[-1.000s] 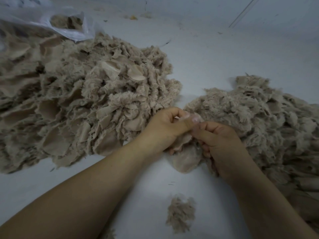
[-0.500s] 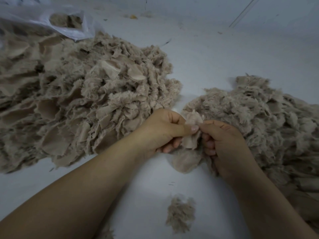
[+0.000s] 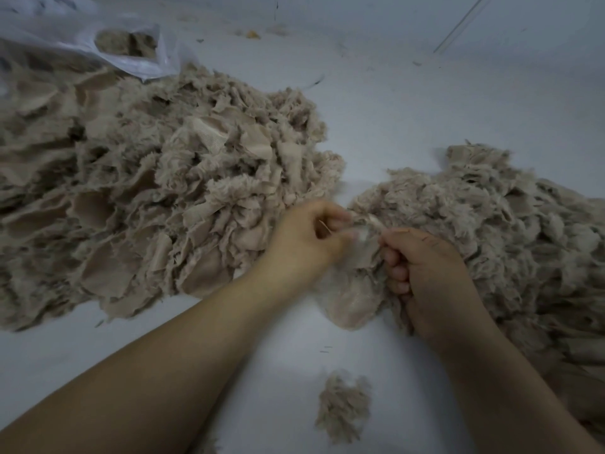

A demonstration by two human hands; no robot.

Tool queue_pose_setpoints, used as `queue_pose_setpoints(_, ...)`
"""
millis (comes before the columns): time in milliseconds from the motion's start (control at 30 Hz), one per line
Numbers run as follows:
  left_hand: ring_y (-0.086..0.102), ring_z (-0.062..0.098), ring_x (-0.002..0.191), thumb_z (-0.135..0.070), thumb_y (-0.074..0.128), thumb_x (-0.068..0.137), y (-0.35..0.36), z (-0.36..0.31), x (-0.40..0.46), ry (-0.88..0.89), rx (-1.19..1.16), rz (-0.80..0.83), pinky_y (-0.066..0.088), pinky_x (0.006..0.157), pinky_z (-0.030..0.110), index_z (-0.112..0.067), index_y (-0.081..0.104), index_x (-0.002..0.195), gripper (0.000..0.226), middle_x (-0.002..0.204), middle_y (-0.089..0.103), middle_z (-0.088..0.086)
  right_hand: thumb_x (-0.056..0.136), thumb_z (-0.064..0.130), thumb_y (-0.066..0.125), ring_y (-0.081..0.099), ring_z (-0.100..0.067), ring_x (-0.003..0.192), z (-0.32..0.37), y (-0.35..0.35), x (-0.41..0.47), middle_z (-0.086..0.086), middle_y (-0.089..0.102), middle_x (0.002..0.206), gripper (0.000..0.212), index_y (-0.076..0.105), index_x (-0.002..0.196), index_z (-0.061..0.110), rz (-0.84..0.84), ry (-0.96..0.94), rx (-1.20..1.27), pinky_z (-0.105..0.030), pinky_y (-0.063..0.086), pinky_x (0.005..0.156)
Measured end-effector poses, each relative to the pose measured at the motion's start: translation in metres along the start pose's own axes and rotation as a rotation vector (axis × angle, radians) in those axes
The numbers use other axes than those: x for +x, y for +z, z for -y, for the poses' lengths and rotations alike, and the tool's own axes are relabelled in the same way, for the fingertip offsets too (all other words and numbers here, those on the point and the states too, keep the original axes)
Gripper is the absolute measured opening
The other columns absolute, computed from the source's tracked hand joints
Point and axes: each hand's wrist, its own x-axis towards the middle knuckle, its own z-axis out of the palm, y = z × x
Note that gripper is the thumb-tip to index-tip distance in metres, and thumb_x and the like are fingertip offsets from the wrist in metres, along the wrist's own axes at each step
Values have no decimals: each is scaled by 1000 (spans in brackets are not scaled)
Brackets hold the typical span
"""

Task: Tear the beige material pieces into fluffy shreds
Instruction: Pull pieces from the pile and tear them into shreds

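Between two heaps, my left hand and my right hand both pinch one beige material piece. Its top edge stretches between my fingertips and its lower part hangs down to the white surface. A large heap of beige pieces fills the left side. A second heap of fluffier beige shreds lies to the right, behind and beside my right hand. The left hand is blurred by motion.
A small tuft of shreds lies on the white surface near the bottom centre. A clear plastic bag with more beige material sits at the top left. Small bits of debris dot the far surface.
My hands have drawn apart sideways, the left going left, stretching the piece between them. One second ago they were pressed together at the fingertips.
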Motion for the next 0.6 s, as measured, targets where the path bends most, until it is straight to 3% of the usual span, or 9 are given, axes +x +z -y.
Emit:
queue_pose_setpoints(100, 53, 11, 80, -33, 81, 77, 6, 2, -1, 143, 536, 177, 44, 71, 24, -15, 69, 94, 28, 90, 54, -1, 97, 11, 57, 30, -5, 38, -1, 0, 0, 0, 44, 54, 27, 60, 70, 11, 1, -6, 17, -16, 25, 32)
queue_pose_setpoints(167, 53, 16, 82, -28, 76, 81, 9, 1, -2, 238, 638, 207, 44, 74, 30, -14, 68, 86, 17, 88, 52, -1, 97, 9, 57, 31, -5, 39, -1, 0, 0, 1, 46, 54, 23, 67, 76, 9, 8, -17, 29, -16, 26, 33)
queue_pose_setpoints(267, 55, 18, 71, -13, 69, 87, 11, 5, -4, 263, 460, 111, 46, 66, 34, -8, 64, 77, 12, 75, 58, 4, 97, 13, 60, 30, -8, 38, -1, 0, 1, -1, 43, 53, 25, 70, 74, 9, 34, 4, -19, -16, 25, 33)
queue_pose_setpoints(367, 51, 7, 62, -4, 62, 91, 10, 4, -6, 185, 171, 71, 42, 59, 25, -7, 61, 78, 13, 68, 59, 2, 98, 22, 59, 29, -10, 36, -1, -1, 1, -5, 40, 51, 38, 62, 62, 11, 37, 26, -115, -17, 24, 34)
queue_pose_setpoints(467, 49, 4, 59, -2, 57, 94, 12, 1, -8, 130, 37, 87, 40, 57, 19, -14, 56, 79, 19, 65, 57, -6, 98, 26, 60, 30, -10, 36, -2, -2, 2, -5, 43, 51, 49, 59, 50, 18, 11, 37, -157, -18, 25, 34)
queue_pose_setpoints(600, 51, 9, 53, -2, 53, 97, 11, -2, -9, 104, -100, 71, 40, 52, 19, -15, 53, 79, 22, 60, 59, 3, 98, 24, 58, 30, -11, 38, -2, -2, 2, -7, 42, 54, 45, 57, 54, 17, 19, 44, -194, -20, 23, 35)
